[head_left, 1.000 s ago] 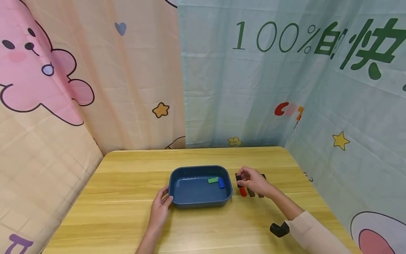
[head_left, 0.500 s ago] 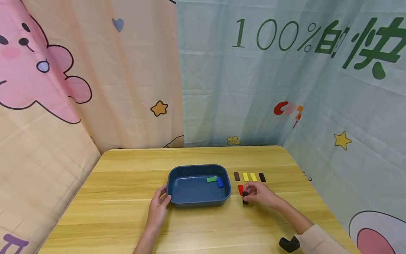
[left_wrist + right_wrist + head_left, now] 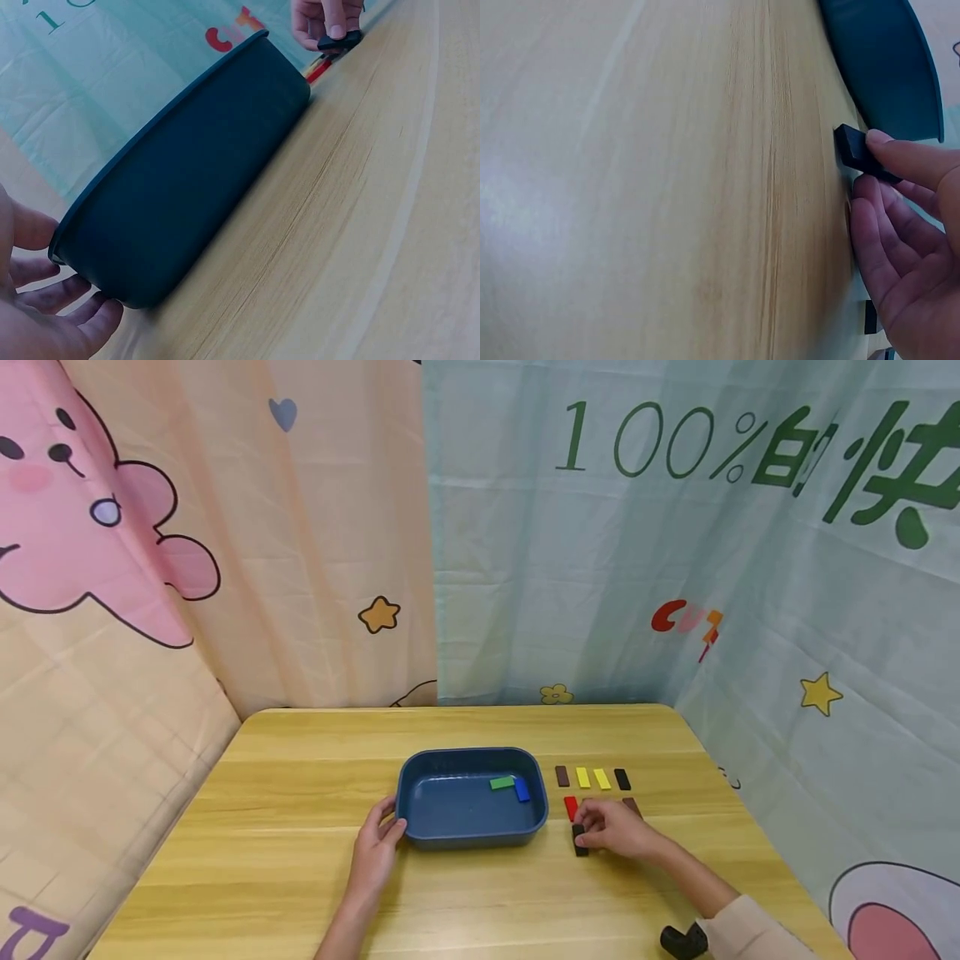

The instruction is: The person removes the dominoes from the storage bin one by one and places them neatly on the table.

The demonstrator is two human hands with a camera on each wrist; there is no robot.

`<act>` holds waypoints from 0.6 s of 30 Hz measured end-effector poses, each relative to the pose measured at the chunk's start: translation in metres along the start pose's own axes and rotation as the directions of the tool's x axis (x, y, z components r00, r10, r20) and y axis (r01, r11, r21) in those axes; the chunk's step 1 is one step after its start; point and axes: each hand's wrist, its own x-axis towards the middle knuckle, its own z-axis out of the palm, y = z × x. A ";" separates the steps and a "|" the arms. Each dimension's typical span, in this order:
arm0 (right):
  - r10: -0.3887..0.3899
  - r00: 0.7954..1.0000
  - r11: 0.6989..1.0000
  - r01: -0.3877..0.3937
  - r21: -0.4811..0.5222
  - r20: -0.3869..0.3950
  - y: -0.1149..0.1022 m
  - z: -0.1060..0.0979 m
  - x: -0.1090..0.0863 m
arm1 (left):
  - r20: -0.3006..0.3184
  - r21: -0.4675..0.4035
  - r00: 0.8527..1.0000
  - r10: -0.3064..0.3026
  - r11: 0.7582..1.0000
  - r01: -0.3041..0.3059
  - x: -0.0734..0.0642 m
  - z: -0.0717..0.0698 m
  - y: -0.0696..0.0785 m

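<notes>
My right hand [image 3: 615,828] pinches a small black rectangular block [image 3: 580,841] between thumb and fingertips, low over the table. In the right wrist view the black block [image 3: 855,148] touches or nearly touches the wood. My left hand [image 3: 376,847] holds the left front corner of a dark blue plastic tray [image 3: 472,842]; in the left wrist view the fingers [image 3: 64,296] lie against its outer wall. Inside the tray are a green block [image 3: 502,783] and a blue block [image 3: 522,790]. Just behind my right fingers lies a red block [image 3: 572,807].
A back row right of the tray holds a brown block [image 3: 562,776], two yellow blocks [image 3: 582,777] and another black block [image 3: 622,779]. A dark brown block [image 3: 632,807] shows partly behind my right hand. A black device [image 3: 683,941] is near my right sleeve.
My right hand has carried the black block from the back row toward me, to in front of the red block. The left hand stays at the tray's corner.
</notes>
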 end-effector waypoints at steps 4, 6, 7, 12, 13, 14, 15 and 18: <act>0.001 1.000 1.000 -0.001 -0.031 -0.008 -0.003 -0.001 -0.001 | -0.001 0.004 1.000 -0.001 1.000 0.001 0.000 0.000 0.001; 0.001 1.000 0.999 -0.002 -0.046 -0.010 -0.005 -0.002 -0.002 | -0.002 0.005 1.000 -0.001 1.000 0.001 0.000 0.001 0.001; 0.002 1.000 0.999 -0.003 -0.052 -0.010 -0.005 -0.002 -0.002 | -0.002 0.008 1.000 -0.003 1.000 0.003 0.000 0.001 0.002; -0.005 1.000 0.996 0.004 -0.084 -0.013 -0.006 -0.003 -0.002 | -0.002 0.013 1.000 -0.008 1.000 0.008 0.000 0.000 0.002; -0.012 1.000 0.996 0.011 -0.091 -0.016 -0.005 -0.003 -0.002 | -0.002 0.014 1.000 -0.009 1.000 0.009 0.000 0.000 0.002; -0.016 1.000 0.995 0.014 -0.096 -0.019 -0.005 -0.003 -0.002 | -0.002 0.014 1.000 -0.010 1.000 0.010 0.000 0.000 0.002; -0.021 1.000 0.995 0.018 -0.101 -0.020 -0.005 -0.003 -0.002 | -0.002 0.014 1.000 -0.010 1.000 0.010 0.000 -0.001 0.002; -0.028 0.999 0.994 0.026 -0.103 -0.021 -0.005 -0.004 -0.002 | -0.002 0.016 1.000 -0.016 1.000 0.016 0.001 -0.001 0.001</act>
